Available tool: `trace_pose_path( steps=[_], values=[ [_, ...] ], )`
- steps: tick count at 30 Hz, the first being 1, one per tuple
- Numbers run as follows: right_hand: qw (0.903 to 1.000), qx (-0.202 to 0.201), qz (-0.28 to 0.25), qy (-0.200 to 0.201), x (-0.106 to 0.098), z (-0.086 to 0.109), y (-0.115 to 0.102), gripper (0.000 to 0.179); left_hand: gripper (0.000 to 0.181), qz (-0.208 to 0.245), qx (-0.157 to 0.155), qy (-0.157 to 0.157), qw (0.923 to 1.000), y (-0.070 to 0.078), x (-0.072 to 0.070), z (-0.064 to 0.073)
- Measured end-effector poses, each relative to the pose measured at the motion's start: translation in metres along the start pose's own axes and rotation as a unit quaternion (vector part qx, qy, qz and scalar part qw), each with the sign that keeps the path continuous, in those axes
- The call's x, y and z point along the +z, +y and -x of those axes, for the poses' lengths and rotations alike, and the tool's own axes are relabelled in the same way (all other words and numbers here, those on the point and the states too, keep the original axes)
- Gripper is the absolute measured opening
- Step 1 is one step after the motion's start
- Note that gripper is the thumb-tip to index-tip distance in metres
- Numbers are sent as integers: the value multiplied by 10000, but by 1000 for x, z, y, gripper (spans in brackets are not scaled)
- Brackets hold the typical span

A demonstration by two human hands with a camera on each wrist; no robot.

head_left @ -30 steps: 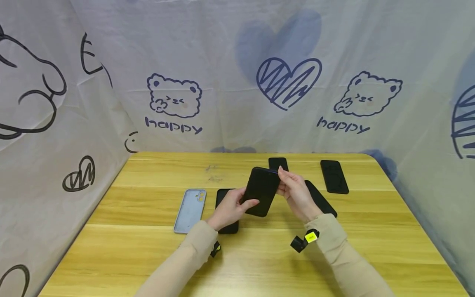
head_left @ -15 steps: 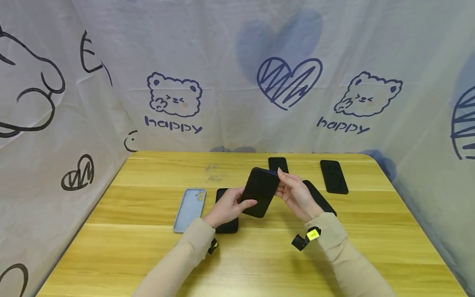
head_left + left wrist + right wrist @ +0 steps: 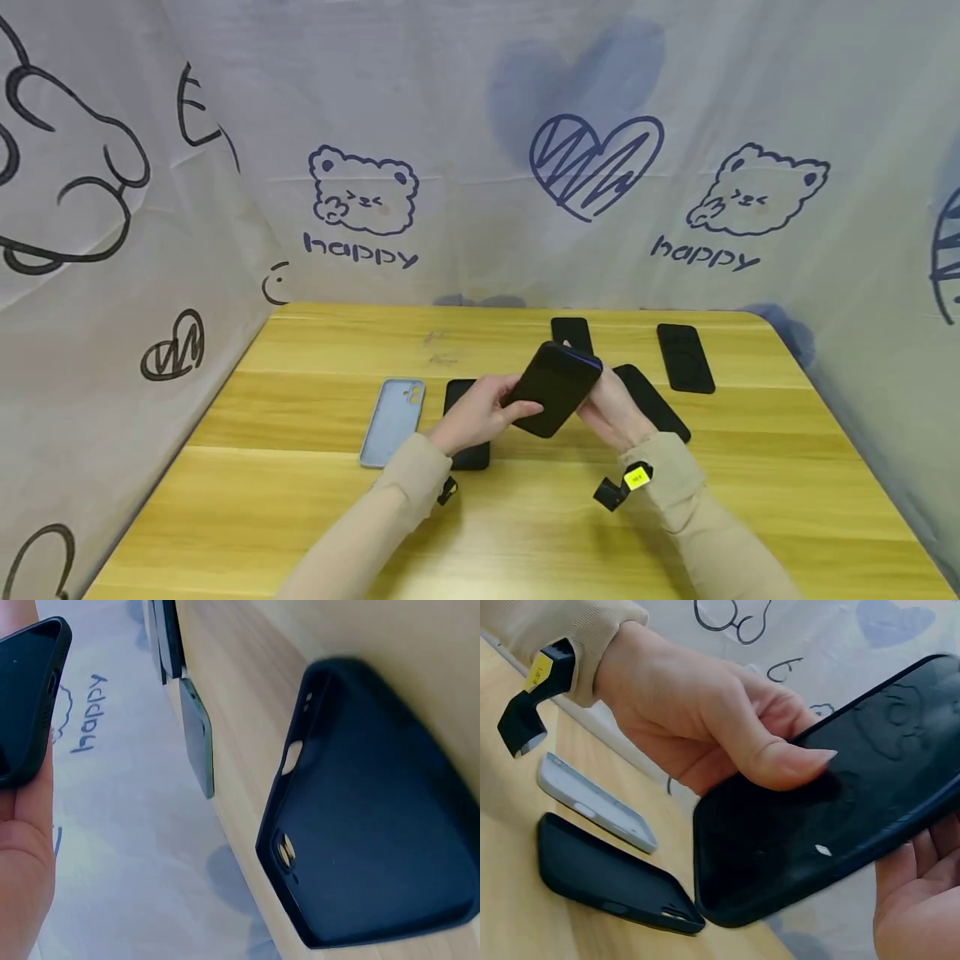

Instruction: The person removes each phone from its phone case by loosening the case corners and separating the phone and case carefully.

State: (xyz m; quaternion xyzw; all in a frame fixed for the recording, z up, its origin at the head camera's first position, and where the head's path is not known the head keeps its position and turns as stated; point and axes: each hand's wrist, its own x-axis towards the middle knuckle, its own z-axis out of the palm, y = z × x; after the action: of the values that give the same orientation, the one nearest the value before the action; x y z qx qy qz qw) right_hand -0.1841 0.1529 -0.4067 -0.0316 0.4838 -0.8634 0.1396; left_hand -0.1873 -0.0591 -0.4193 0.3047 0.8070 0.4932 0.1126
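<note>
A phone in a black case (image 3: 557,387), its dark screen facing up, is held tilted above the table between both hands. My left hand (image 3: 480,414) grips its left side, thumb lying across the screen, as the right wrist view shows on the phone (image 3: 817,817). Behind the right edge, my right hand (image 3: 609,407) holds the phone from the back, one fingertip showing at the top; most of its fingers are hidden. Below the left hand lies a black phone case (image 3: 472,450), hollow side up with a camera cutout in the left wrist view.
A light-blue phone case (image 3: 392,422) lies left of the black one on the wooden table (image 3: 247,500). Dark phones rest at the back (image 3: 572,333) and back right (image 3: 686,358). Another black slab (image 3: 651,402) sits beside the right hand. Printed cloth (image 3: 465,208) walls the table.
The phone has turned clockwise, its top leaning right. My right hand has shifted from pinching the top right corner to behind the phone. The head view has moved slightly left.
</note>
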Motion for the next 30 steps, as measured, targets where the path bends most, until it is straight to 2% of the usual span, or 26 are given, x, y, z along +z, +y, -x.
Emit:
trace_pose_path(
  steps=[4, 8, 12, 15, 18, 23, 30],
  values=[
    [9988, -198, -79, -447, -3, -2, -11, 31, 28, 28, -237, 265, 9994, 0, -5, 0],
    [9941, -450, -51, -986, -4, -1, -19, 39, 29, 16, -175, 370, 9992, -2, -8, 0],
    [9872, -611, 238, -1453, -7, -1, -24, 45, 29, 68, -119, 380, 9992, -3, -10, -1],
    [9820, -652, 623, -1661, -11, -2, -27, 47, 29, 69, -117, 317, 9994, -5, -10, -1],
    [9789, -578, 963, -1709, -13, -3, -29, 45, 28, 76, -94, 243, 9996, -7, -11, -1],
    [9765, -459, 1277, -1674, -15, -6, -29, 43, 30, 348, -143, 61, 9993, -12, -10, 1],
    [9774, -514, 1186, -1675, -13, -8, -24, 46, 27, 510, -202, -6, 9985, -13, -8, 4]
  ],
)
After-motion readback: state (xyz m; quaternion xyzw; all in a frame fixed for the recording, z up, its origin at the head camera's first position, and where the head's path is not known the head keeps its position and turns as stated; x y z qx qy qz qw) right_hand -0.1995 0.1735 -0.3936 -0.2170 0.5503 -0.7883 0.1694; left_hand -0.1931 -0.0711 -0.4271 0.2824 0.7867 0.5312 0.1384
